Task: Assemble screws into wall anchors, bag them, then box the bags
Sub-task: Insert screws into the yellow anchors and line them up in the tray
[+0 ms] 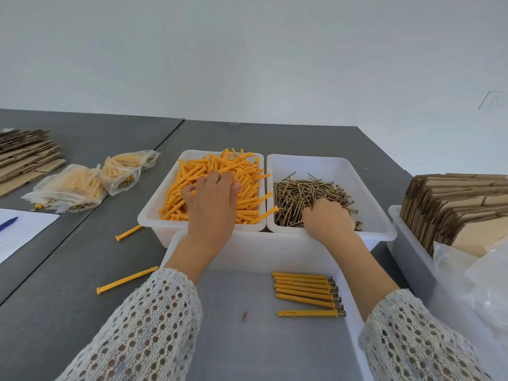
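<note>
Anchors: yellow wall anchors (220,185) heaped in the left white tub (154,213).
Screws: brass screws (308,196) piled in the right white tub (371,182).
Left hand (211,199): fingers spread, loose, resting on the anchors.
Right hand (327,218): fingers curled into the screws; grasp cannot be told.
Assembled anchors (305,292): seven lying in the near tray (354,325).
Bench (68,270): filled bags (82,182), two loose anchors (126,279).
</note>
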The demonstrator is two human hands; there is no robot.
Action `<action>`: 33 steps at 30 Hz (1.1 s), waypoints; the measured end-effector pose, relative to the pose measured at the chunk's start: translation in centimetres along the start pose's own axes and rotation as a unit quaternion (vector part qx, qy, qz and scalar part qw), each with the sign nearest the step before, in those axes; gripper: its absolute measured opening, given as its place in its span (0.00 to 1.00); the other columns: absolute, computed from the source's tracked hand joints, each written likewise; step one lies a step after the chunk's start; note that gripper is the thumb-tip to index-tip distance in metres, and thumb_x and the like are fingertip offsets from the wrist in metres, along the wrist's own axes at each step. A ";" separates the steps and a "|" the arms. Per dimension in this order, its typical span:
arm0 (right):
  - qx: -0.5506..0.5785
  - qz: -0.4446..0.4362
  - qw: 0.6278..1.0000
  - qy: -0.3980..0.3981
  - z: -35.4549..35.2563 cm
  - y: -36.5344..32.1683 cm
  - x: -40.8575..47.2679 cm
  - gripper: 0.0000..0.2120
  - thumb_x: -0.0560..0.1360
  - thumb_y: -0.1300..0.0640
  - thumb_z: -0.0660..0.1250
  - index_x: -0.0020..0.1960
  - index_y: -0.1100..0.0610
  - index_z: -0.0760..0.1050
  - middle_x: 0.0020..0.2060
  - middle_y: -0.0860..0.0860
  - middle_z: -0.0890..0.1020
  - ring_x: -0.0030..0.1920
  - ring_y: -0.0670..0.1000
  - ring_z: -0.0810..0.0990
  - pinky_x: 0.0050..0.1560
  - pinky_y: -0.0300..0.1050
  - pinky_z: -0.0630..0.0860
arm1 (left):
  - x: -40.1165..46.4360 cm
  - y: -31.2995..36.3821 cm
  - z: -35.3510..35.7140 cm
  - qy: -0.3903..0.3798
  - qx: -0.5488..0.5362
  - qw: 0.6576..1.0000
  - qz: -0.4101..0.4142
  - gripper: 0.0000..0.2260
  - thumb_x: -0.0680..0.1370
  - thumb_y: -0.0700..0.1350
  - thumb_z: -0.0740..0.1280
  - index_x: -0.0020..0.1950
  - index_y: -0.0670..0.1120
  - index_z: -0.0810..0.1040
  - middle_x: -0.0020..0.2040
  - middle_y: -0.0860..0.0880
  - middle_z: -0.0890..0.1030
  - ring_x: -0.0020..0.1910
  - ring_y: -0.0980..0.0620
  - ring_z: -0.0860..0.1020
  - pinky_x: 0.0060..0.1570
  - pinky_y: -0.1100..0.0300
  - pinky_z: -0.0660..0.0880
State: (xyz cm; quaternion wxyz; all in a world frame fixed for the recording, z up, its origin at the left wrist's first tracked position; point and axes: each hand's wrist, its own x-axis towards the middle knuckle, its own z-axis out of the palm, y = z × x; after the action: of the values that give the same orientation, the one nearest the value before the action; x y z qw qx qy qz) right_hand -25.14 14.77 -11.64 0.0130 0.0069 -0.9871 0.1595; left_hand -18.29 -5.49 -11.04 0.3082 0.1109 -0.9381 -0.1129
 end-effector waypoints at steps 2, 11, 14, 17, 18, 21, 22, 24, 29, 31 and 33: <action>-0.006 0.001 1.000 -0.010 -0.1 0.0 0.0 0.13 0.80 0.54 0.55 0.38 0.56 0.67 0.37 0.52 0.74 0.38 0.53 0.73 0.38 0.44 0.66 | 0.0 0.4 -0.2 0.020 -0.082 0.993 0.079 0.14 0.85 0.49 0.53 0.54 0.46 0.77 0.49 0.50 0.76 0.48 0.48 0.74 0.51 0.51 0.68; -0.031 -0.015 0.993 -0.109 -0.8 -0.1 0.0 0.10 0.79 0.53 0.54 0.49 0.56 0.72 0.41 0.50 0.75 0.45 0.54 0.75 0.46 0.48 0.69 | -0.8 1.4 -0.7 0.054 -0.194 0.960 0.192 0.08 0.85 0.45 0.57 0.53 0.46 0.75 0.46 0.53 0.73 0.41 0.54 0.71 0.34 0.58 0.71; -0.031 -0.014 0.993 -0.112 -0.8 -0.1 -0.1 0.09 0.78 0.53 0.54 0.52 0.55 0.70 0.42 0.50 0.74 0.46 0.55 0.74 0.46 0.49 0.69 | -0.9 1.5 -0.8 0.064 -0.202 0.957 0.197 0.07 0.85 0.44 0.58 0.52 0.46 0.75 0.44 0.54 0.72 0.37 0.54 0.71 0.31 0.58 0.70; -0.014 -0.018 0.995 -0.097 -0.8 0.1 -0.1 0.07 0.77 0.55 0.55 0.53 0.55 0.68 0.45 0.52 0.75 0.49 0.56 0.73 0.46 0.49 0.68 | -1.1 1.6 -0.9 0.068 -0.204 0.957 0.194 0.06 0.85 0.44 0.59 0.49 0.48 0.73 0.38 0.58 0.69 0.33 0.57 0.68 0.29 0.63 0.65; -0.009 -0.019 0.996 -0.088 -0.7 0.2 -0.1 0.06 0.77 0.55 0.55 0.53 0.55 0.67 0.46 0.53 0.75 0.49 0.57 0.73 0.45 0.49 0.68 | -1.1 1.7 -0.9 0.064 -0.207 0.957 0.195 0.07 0.85 0.45 0.59 0.48 0.50 0.71 0.35 0.59 0.67 0.32 0.57 0.67 0.29 0.66 0.63; -0.002 -0.020 0.997 -0.073 -0.6 0.3 -0.1 0.07 0.75 0.56 0.57 0.52 0.54 0.68 0.46 0.53 0.76 0.51 0.57 0.73 0.45 0.48 0.68 | -1.2 1.8 -1.1 0.048 -0.211 0.955 0.202 0.08 0.85 0.46 0.58 0.47 0.52 0.68 0.32 0.59 0.65 0.29 0.58 0.67 0.28 0.67 0.60; -0.001 -0.019 0.997 -0.071 -0.6 0.3 -0.1 0.07 0.75 0.56 0.57 0.52 0.54 0.68 0.46 0.53 0.76 0.52 0.58 0.73 0.45 0.48 0.68 | -1.2 1.9 -1.1 0.045 -0.210 0.956 0.202 0.08 0.85 0.46 0.58 0.47 0.51 0.69 0.32 0.58 0.66 0.28 0.57 0.67 0.27 0.64 0.61; 0.005 -0.020 0.998 -0.060 -0.5 0.3 -0.1 0.07 0.75 0.57 0.57 0.52 0.55 0.69 0.47 0.54 0.77 0.53 0.59 0.73 0.46 0.49 0.69 | -1.2 1.9 -1.1 0.044 -0.205 0.956 0.203 0.08 0.85 0.46 0.57 0.47 0.49 0.71 0.32 0.56 0.68 0.27 0.55 0.68 0.26 0.59 0.64; 0.041 -0.034 0.998 0.019 -0.1 0.4 -0.4 0.07 0.74 0.62 0.58 0.51 0.57 0.71 0.44 0.56 0.79 0.51 0.59 0.75 0.44 0.50 0.71 | -1.5 2.1 -1.0 0.039 -0.199 0.957 0.205 0.09 0.85 0.47 0.57 0.45 0.49 0.70 0.32 0.56 0.69 0.27 0.54 0.68 0.25 0.57 0.65; 0.055 -0.040 0.997 0.043 -0.2 0.3 -0.4 0.08 0.73 0.65 0.58 0.51 0.58 0.70 0.43 0.56 0.79 0.50 0.60 0.76 0.43 0.51 0.72 | -1.5 2.2 -0.9 0.032 -0.202 0.957 0.206 0.10 0.85 0.47 0.57 0.44 0.51 0.68 0.32 0.56 0.69 0.28 0.54 0.69 0.26 0.57 0.66; 0.067 -0.046 0.995 0.062 -0.2 0.3 -0.3 0.08 0.74 0.67 0.59 0.51 0.58 0.70 0.43 0.57 0.79 0.49 0.59 0.77 0.42 0.51 0.72 | -1.5 2.3 -0.9 0.024 -0.202 0.956 0.209 0.09 0.85 0.48 0.57 0.44 0.54 0.66 0.32 0.56 0.69 0.28 0.54 0.69 0.26 0.56 0.67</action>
State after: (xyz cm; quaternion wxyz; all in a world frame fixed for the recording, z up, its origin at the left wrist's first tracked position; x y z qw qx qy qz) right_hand -24.83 15.09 -11.58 0.0809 0.0435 -0.9701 0.2248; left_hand -16.86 -3.01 -10.54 0.3636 -0.1498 -0.8901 -0.2303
